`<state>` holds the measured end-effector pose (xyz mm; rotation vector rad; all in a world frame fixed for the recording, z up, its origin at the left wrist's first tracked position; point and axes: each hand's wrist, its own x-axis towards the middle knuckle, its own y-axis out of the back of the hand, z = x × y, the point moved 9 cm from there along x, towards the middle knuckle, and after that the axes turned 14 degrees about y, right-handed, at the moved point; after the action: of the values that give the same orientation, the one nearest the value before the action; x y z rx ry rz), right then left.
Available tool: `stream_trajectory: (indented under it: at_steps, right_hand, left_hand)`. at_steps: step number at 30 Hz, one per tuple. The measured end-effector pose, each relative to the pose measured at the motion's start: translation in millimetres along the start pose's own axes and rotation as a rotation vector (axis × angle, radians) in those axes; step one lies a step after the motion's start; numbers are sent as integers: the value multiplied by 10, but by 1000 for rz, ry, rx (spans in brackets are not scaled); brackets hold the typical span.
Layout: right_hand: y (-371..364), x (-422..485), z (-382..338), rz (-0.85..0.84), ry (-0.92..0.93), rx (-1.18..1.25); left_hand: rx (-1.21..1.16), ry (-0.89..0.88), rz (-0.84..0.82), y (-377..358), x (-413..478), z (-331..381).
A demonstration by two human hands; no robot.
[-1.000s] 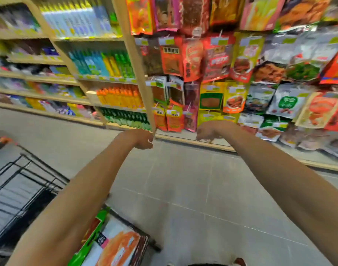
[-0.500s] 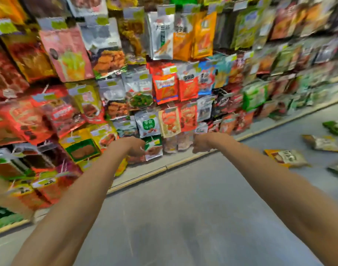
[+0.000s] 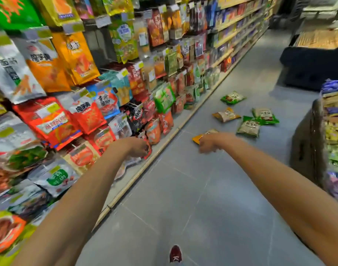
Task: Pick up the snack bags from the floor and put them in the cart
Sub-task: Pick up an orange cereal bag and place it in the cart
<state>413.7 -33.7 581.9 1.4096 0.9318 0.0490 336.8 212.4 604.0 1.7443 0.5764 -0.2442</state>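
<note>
The flat orange snack bag (image 3: 197, 139) lies just beyond our right grip (image 3: 209, 145), farther from our left grip (image 3: 140, 148); both loosely curled, empty.

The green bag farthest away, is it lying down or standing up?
Lying down: the green bag rests flat, face up, on the floor.

View swung down the aisle, more snack bags (image 3: 249, 128) visible on floor (image 3: 183, 198), nearer.
</note>
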Motion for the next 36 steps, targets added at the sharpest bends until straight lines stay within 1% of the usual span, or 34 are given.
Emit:
stream_trajectory:
  at_steps: [3, 7, 12, 17, 22, 25, 28, 30, 36]
  right_hand:
    - [42, 117, 585, -50, -82, 71]
    - [175, 390, 1224, -64, -130, 120]
    - [487, 728, 1895, -82, -189, 170]
    - [816, 1114, 2534, -32, -250, 204]
    - [964, 1572, 3134, -35, -271, 255]
    - [1018, 1889, 3564, -35, -299, 334]
    - [1158, 2239, 4009, -41, -314, 396]
    - [1285, 2524, 4331, -39, -314, 394]
    - [1680, 3456, 5208, -54, -278, 406]
  left_hand:
    - [0, -74, 50, 424, 466, 378]
    - [44, -123, 34, 838, 1149, 789]
    - [9, -175, 26, 1436, 2062, 1157]
    - [76, -231, 22, 1942, 2691, 1594]
    - [116, -266, -9, 2269, 3283, 1978]
    - [149, -283, -19, 2467, 3695, 2191]
    - [178, -292, -29, 2716, 4222, 2428]
    - [194, -300, -34, 2901, 4637, 2599]
    - [123, -294, -41, 3454, 5846, 3032]
